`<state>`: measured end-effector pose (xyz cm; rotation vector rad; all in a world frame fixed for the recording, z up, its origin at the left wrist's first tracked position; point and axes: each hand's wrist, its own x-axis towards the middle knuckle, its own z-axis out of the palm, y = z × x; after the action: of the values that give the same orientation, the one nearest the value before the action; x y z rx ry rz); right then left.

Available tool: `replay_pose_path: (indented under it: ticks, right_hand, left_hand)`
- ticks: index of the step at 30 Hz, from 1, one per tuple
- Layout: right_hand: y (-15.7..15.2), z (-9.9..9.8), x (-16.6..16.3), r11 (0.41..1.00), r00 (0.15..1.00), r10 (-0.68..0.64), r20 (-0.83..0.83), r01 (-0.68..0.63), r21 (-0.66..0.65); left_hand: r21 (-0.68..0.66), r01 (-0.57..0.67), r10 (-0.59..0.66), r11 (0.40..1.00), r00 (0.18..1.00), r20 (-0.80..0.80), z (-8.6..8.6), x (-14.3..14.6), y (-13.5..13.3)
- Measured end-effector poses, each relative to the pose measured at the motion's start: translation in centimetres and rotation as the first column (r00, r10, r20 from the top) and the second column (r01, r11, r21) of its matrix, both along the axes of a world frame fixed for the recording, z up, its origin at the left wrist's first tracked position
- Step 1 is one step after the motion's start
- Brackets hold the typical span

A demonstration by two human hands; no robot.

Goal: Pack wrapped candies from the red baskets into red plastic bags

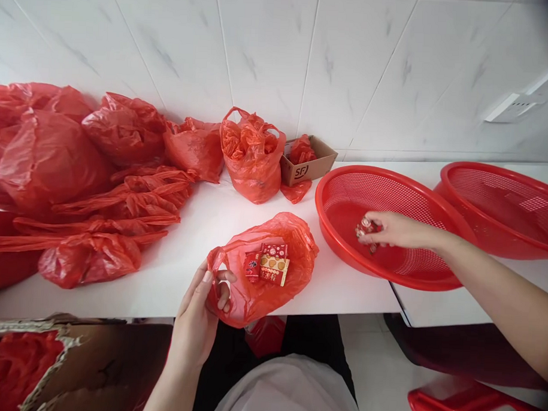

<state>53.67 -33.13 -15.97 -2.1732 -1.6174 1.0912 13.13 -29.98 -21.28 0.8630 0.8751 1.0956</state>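
Observation:
My left hand (203, 305) is closed on the rim of a thin red plastic bag (299, 254), which lies with its mouth open at the table's front edge. Inside the bag are several small wrapped snack packets (272, 264), red and yellow. Over to the right, my right hand (387, 229) reaches into a red perforated plastic basket (344, 256). Its fingers are closed around small red-and-gold wrapped candies (365, 228), low inside the basket. How many candies they hold is partly hidden.
Several filled red bags (51, 156) crowd the table's left side. A red handled bag (253, 163) and a small cardboard box (309, 165) stand near the wall. A second red basket (502, 225) overlaps the right edge. A large carton (98, 361) sits below left, a red stool (469, 404) below right.

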Motion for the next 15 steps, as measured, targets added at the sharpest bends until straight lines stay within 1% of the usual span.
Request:
replay_pose_path:
  ticks: [2, 3, 5, 7, 9, 12, 13, 15]
  right_hand:
    - [0.7, 1.6, -1.1, 0.983, 0.979, -0.089, -0.181, 0.115, 0.140]
    - [1.0, 2.3, -1.9, 0.967, 0.960, -0.105, -0.258, 0.159, 0.197]
    - [1.5, 3.2, -3.9, 0.942, 0.922, -0.087, -0.376, 0.200, 0.271]
    - [2.0, 3.6, -5.9, 0.929, 0.909, -0.040, -0.414, 0.187, 0.321]
    - [2.3, 3.6, -7.5, 0.917, 0.941, -0.012, -0.337, 0.145, 0.372]
    - [2.4, 3.6, -8.7, 0.882, 0.996, -0.010, -0.087, 0.050, 0.468]
    - [2.2, 3.6, -9.0, 0.870, 1.000, -0.004, -0.017, 0.012, 0.493]
    - [1.2, 3.5, -9.9, 0.853, 0.998, 0.019, 0.060, -0.047, 0.519]
  left_hand:
    - [-0.004, -0.014, 0.014, 1.000, 1.000, -0.008, 0.0, 0.0, -0.1]
    - [-0.004, -0.016, 0.016, 1.000, 1.000, -0.010, 0.0, 0.0, -0.1]
    - [-0.002, -0.011, 0.010, 1.000, 1.000, -0.008, -0.1, 0.0, -0.1]
    - [0.000, -0.005, 0.005, 1.000, 1.000, -0.007, -0.1, 0.0, -0.1]
    - [0.001, 0.000, 0.000, 1.000, 1.000, -0.010, -0.2, 0.0, -0.2]
    - [0.003, 0.004, -0.004, 1.000, 1.000, -0.009, -0.3, -0.2, -0.3]
    - [0.001, 0.002, -0.002, 1.000, 1.000, -0.009, -0.3, -0.3, -0.3]
    - [-0.003, -0.004, 0.004, 1.000, 1.000, -0.008, -0.3, -0.3, -0.2]
